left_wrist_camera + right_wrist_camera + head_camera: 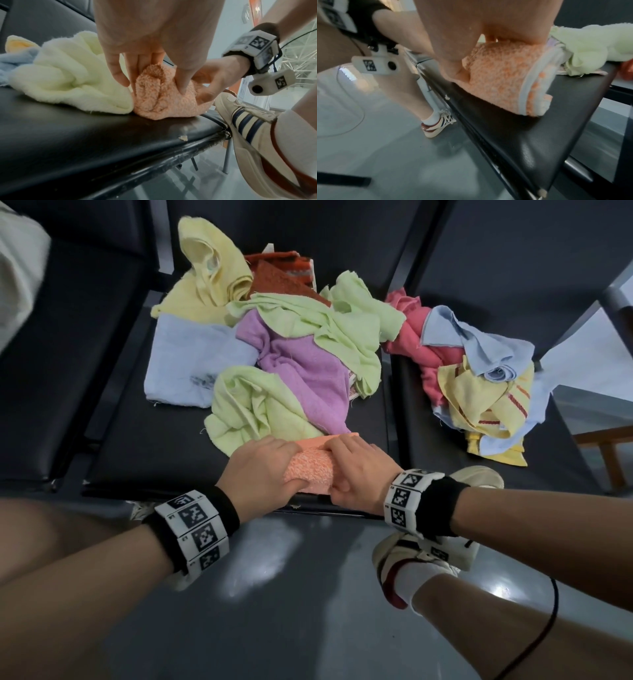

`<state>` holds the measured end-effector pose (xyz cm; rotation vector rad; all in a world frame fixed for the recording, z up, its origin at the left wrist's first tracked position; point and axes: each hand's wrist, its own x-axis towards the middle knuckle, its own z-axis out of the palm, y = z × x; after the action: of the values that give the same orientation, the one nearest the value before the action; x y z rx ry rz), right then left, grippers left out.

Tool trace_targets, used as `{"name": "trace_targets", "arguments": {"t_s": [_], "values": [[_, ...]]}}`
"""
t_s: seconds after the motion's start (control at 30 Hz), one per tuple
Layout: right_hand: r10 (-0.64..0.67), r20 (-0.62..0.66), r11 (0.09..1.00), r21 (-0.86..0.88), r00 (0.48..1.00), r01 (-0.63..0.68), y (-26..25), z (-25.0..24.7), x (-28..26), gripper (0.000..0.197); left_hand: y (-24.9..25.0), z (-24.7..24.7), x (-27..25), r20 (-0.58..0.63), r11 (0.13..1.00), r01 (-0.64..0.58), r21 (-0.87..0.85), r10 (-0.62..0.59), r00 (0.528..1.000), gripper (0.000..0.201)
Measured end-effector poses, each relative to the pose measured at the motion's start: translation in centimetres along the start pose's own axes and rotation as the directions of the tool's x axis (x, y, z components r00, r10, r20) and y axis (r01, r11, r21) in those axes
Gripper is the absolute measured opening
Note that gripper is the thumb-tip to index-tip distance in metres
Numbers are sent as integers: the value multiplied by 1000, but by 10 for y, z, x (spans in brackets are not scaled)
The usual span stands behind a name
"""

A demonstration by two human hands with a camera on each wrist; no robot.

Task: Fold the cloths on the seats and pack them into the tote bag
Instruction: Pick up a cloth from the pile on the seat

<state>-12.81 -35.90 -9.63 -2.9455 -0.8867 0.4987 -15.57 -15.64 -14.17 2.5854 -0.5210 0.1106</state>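
**Both hands rolling orange cloth at seat front edge**

Orange cloth (310, 465) sits at 6 o'clock on the middle seat (154, 446), at its front edge, bunched into a thick roll. Left hand (260, 470) and right hand (359, 469) grip 1 end each, fingers (183, 82) curled into the terry. Cloth looks soft, light, fluffy, springy; the roll will likely loosen if let go, so hold across the full bundle at both ends, not by a loose corner. Green cloth (250, 405) touches it at 11 o'clock; purple cloth (305, 371) at 12. 2nd pile on the seat at 2 o'clock is unfolded. Tote bag not in view.
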Motion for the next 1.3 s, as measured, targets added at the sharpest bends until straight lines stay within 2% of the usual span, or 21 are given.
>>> {"name": "trace_targets", "arguments": {"t_s": [0.1, 0.2, 0.3, 0.37, 0.47, 0.57, 0.6, 0.63, 0.7, 0.77, 0.83, 1.0, 1.2, 1.3], "values": [[-65, -70, 988, -146, 995, 54, 0, 4, -3, 74, 3, -3, 3, 93, 992, 119, -48, -114, 989, 59], [-78, -63, 979, -195, 995, 64, 1, 12, -2, 85, 4, -5, 6, 187, 968, 213, -131, -187, 964, 58], [-38, -23, 977, -209, 999, 33, -4, 16, -1, 78, 2, -2, 7, 200, 936, 268, -229, -224, 954, 51], [12, 40, 979, -203, 999, -4, -7, 11, 2, 71, 1, -1, 6, 159, 919, 286, -271, -250, 955, 51], [58, 71, 995, -83, 996, -52, -6, 4, 8, 59, -2, -2, 7, -6, 902, 286, -324, -305, 952, 53], [134, 49, 988, 75, 990, -137, -3, -4, 12, 53, -5, -11, 10, -208, 897, 266, -353, -352, 913, 48], [167, 40, 979, 115, 985, -171, -3, -7, 12, 52, -7, -16, 11, -240, 890, 280, -360, -379, 894, 45], [196, 25, 969, 148, 980, -198, -2, -11, 13, 51, -10, -20, 10, -241, 880, 310, -359, -409, 880, 47], [232, -15, 954, 199, 973, -224, -2, -23, 13, 48, -12, -26, 8, -181, 854, 374, -360, -458, 871, 64], [251, -64, 942, 246, 966, -229, -5, -37, 11, 47, -6, -28, 7, -77, 791, 385, -475, -473, 878, 62], [279, -105, 928, 284, 955, -240, -9, -54, 8, 47, 11, -36, 9, 30, 678, 354, -644, -441, 897, 55], [292, -166, 909, 356, 942, -219, -36, -111, -4, 52, 62, -78, 17, 73, 517, 269, -812, -367, 927, 55], [266, -260, 897, 421, 928, -139, -85, -169, -26, 49, 87, -152, 21, 97, 260, 242, -935, -470, 878, 69], [242, -328, 896, 436, 913, -81, -110, -192, -41, 44, 103, -186, 15, 127, 218, 268, -938, -502, 855, 81]]}}
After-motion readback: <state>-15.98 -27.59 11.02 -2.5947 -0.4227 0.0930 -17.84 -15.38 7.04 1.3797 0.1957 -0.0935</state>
